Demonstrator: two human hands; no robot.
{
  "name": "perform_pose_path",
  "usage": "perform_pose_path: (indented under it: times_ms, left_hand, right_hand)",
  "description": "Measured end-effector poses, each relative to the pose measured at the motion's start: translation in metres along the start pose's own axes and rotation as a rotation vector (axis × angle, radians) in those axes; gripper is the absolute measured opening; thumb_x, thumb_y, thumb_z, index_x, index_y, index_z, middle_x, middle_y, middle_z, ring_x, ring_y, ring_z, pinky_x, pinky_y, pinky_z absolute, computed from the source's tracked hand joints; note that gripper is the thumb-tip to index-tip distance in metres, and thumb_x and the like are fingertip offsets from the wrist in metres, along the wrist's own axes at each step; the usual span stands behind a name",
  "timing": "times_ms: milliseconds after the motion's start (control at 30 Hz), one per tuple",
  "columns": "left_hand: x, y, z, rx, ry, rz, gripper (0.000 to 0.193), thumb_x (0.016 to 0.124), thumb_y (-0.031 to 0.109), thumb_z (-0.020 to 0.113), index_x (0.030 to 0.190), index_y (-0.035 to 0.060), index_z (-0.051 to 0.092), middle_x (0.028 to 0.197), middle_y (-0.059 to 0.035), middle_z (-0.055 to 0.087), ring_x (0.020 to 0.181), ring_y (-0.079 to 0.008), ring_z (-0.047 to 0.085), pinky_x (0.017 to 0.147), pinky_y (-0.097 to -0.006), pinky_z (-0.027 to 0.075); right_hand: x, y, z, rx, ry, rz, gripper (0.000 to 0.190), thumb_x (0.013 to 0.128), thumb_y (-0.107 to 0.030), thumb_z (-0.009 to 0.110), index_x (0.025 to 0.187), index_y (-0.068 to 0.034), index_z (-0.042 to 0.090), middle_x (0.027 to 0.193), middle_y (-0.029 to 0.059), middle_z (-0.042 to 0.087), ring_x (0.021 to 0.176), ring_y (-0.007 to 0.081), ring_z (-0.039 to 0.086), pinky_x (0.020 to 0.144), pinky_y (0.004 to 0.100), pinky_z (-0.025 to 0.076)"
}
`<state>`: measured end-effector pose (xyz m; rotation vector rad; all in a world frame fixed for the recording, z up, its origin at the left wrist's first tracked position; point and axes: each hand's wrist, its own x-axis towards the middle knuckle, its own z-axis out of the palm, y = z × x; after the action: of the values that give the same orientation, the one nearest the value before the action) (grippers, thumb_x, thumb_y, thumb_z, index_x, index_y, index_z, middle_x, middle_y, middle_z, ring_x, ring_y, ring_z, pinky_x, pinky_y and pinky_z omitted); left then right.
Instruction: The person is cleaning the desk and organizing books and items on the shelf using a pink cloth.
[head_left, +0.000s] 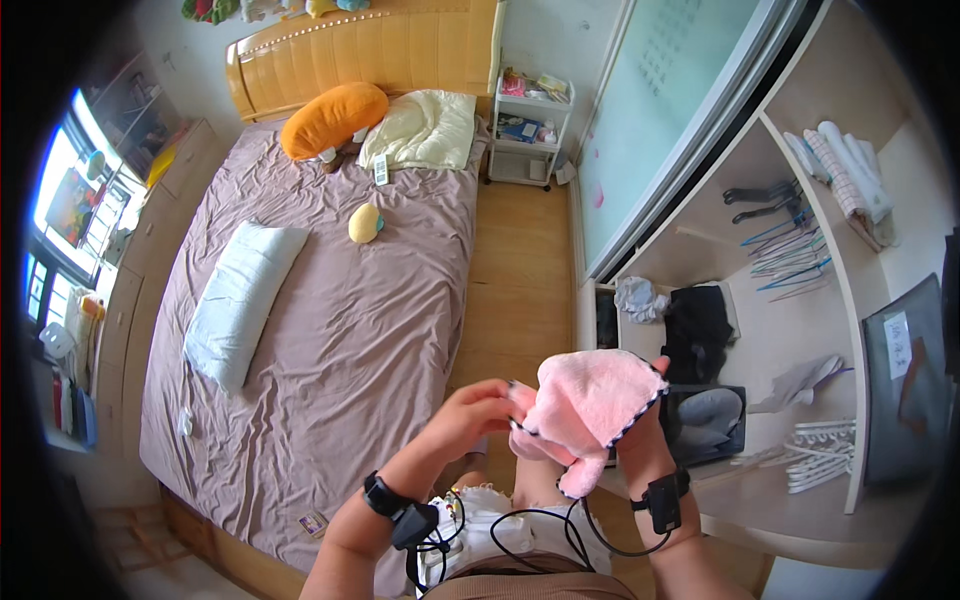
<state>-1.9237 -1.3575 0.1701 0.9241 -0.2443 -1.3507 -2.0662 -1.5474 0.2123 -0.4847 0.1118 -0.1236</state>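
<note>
A fluffy pink cloth (592, 394) with dark-and-white stitched edging hangs in loose folds in front of my body. My left hand (476, 416) pinches its left edge between thumb and fingers. Beneath the cloth's right side, my right hand (645, 420) supports it; most of that hand is covered, and a fingertip shows at the upper right corner. Each wrist wears a black strapped device with a cable. To the right stands an open wardrobe (750, 330), with black clothing (697, 330) and a dark storage box (705, 424) nearest the cloth.
The bed (360, 322) on the left holds a white pillow (244, 300), an orange cushion (334, 120) and a yellow plush toy (366, 223). Wire hangers (795, 251) and white hangers (821, 454) are in the wardrobe. A white trolley (529, 142) stands beyond the wooden floor (517, 277).
</note>
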Motion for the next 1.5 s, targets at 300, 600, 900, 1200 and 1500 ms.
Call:
perform_pose_path:
  times_ms: [300, 600, 900, 1200, 1500]
  left_hand:
    - [-0.195, -0.085, -0.007, -0.563, 0.157, 0.923, 0.047, 0.085, 0.028, 0.04, 0.121, -0.0022, 0.048, 0.118, -0.0162, 0.057, 0.108, -0.0296, 0.055, 0.093, -0.0428, 0.042]
    - [-0.406, -0.217, 0.076, -0.582, 0.511, 1.265, 0.046, 0.09, 0.038, 0.044, 0.113, 0.0002, 0.055, 0.116, -0.0143, 0.059, 0.104, -0.0308, 0.057, 0.094, -0.0413, 0.043]
    - [-0.641, -0.315, 0.188, -0.684, 0.861, 1.013, 0.056, 0.087, 0.042, 0.043, 0.122, -0.0016, 0.048, 0.118, -0.0149, 0.055, 0.109, -0.0236, 0.054, 0.095, -0.0368, 0.042]
    - [-0.86, -0.413, 0.152, -0.059, 0.959, 0.938, 0.065, 0.086, 0.048, 0.039, 0.128, -0.0017, 0.041, 0.128, -0.0154, 0.048, 0.116, -0.0223, 0.048, 0.097, -0.0359, 0.04]
    - [-1.017, -0.44, 0.033, 0.056, 1.254, 1.001, 0.066, 0.087, 0.05, 0.04, 0.13, -0.0008, 0.039, 0.13, -0.0157, 0.045, 0.118, -0.0222, 0.046, 0.098, -0.0362, 0.039]
  right_hand:
    - [-0.093, 0.006, -0.016, -0.099, 0.076, -0.156, 0.073, 0.077, -0.071, 0.043, 0.109, -0.007, 0.057, 0.105, 0.0064, 0.06, 0.098, 0.0186, 0.057, 0.086, 0.0338, 0.046]
    - [-0.156, 0.116, 0.057, -0.153, -0.078, 0.057, 0.07, 0.081, -0.073, 0.034, 0.098, -0.011, 0.062, 0.093, 0.0004, 0.061, 0.087, 0.0116, 0.054, 0.081, 0.0257, 0.044]
    - [-0.314, 0.341, 0.228, -0.127, -0.303, 0.234, 0.062, 0.086, -0.061, 0.045, 0.117, -0.008, 0.052, 0.1, 0.0071, 0.06, 0.095, 0.0187, 0.057, 0.089, 0.0338, 0.044]
    - [-0.423, 0.614, 0.358, -0.207, -0.597, 0.643, 0.056, 0.087, -0.057, 0.046, 0.112, -0.007, 0.052, 0.1, 0.0073, 0.06, 0.091, 0.018, 0.057, 0.082, 0.0334, 0.045]
    - [-0.435, 0.835, 0.471, -0.284, -0.969, 0.948, 0.05, 0.087, -0.052, 0.047, 0.106, -0.007, 0.053, 0.099, 0.0075, 0.06, 0.087, 0.0173, 0.057, 0.074, 0.0329, 0.046]
